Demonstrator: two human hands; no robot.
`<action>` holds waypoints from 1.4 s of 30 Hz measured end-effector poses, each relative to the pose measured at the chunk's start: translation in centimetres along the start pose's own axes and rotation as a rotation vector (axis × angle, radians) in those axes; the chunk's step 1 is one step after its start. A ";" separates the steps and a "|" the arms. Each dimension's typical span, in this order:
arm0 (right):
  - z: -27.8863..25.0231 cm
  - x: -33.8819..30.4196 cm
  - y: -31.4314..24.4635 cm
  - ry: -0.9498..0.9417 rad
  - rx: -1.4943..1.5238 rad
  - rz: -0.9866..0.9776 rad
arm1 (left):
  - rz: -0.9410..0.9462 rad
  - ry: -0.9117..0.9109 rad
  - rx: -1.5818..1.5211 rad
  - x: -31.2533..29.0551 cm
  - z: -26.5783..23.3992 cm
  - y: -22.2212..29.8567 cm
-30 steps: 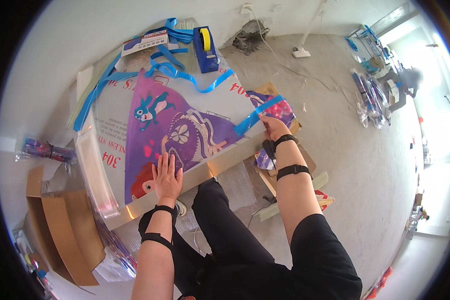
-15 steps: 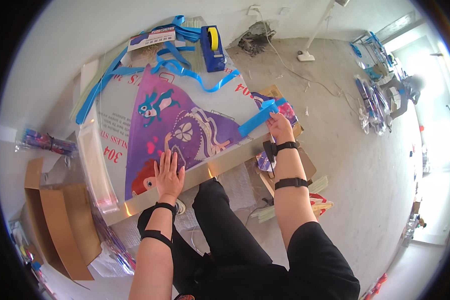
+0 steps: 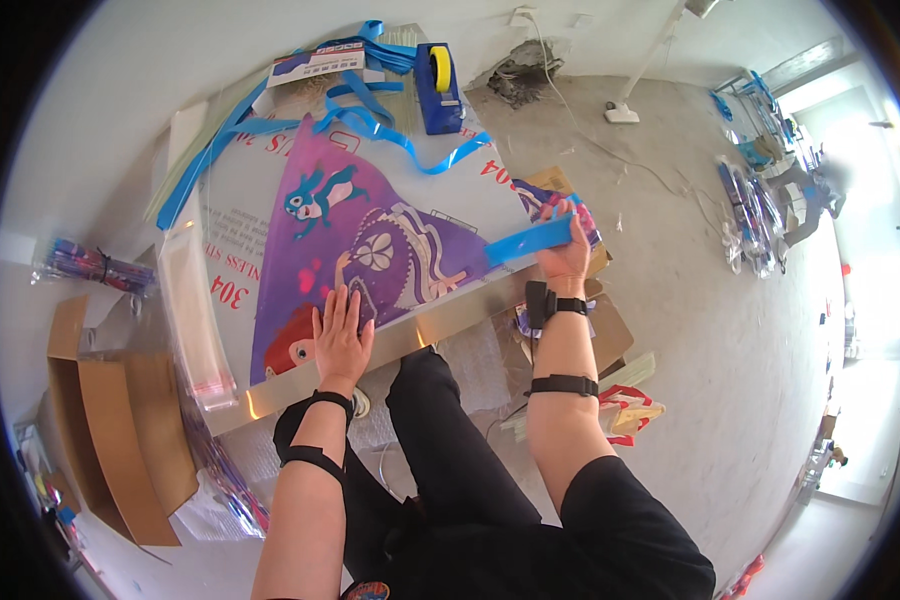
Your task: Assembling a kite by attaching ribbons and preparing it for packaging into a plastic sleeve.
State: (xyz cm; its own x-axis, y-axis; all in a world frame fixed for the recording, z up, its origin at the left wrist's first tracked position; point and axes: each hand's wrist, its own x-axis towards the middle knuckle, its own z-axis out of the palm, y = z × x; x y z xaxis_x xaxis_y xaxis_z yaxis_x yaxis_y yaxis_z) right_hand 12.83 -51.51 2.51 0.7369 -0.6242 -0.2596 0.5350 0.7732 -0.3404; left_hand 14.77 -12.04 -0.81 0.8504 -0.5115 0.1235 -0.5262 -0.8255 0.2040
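Note:
A purple fabric panel (image 3: 315, 250), printed with a red-haired figure and a blue animal, lies on the table; it looks like a kite sail. My left hand (image 3: 342, 340) rests flat on its lower edge, fingers stretched out, holding nothing. At the panel's right corner, my right hand (image 3: 568, 258) grips a blue ribbon (image 3: 530, 240). The ribbon runs taut from the fingers to that corner; how it is joined there I cannot tell. Another length of blue ribbon (image 3: 410, 160) lies loosely curled across the far part of the table.
At the table's far side stands a blue tape dispenser (image 3: 440, 95) with a yellow core. Clear plastic sleeves (image 3: 198, 320) lie along the left edge. An open cardboard box (image 3: 120, 430) stands left, more cartons (image 3: 610, 330) below right. Another person (image 3: 810, 195) crouches far right.
My right hand has shifted its grip on the ribbon, whose bunched end no longer stands up above the fingers. My left hand stays flat on the panel. The view has shifted slightly.

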 end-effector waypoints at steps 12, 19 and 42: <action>5.7 -8.3 9.1 -0.351 -1.501 -0.204 | 0.000 -0.002 0.020 -0.2 0.6 -0.4; 0.9 -10.0 15.2 -0.579 -1.791 -0.378 | 0.007 0.045 -0.118 -0.4 1.0 -1.1; -0.7 -8.7 14.0 -0.225 -0.983 0.222 | -0.080 -0.163 -0.940 8.9 0.6 8.5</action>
State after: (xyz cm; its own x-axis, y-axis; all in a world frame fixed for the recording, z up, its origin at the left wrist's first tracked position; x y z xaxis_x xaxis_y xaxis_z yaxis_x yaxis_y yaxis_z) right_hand 13.63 -35.35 -0.61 0.8922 -0.3653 -0.2657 -0.1217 0.3721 -0.9202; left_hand 17.85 -23.77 1.48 0.8356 -0.5474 -0.0467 -0.1895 -0.3669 0.9108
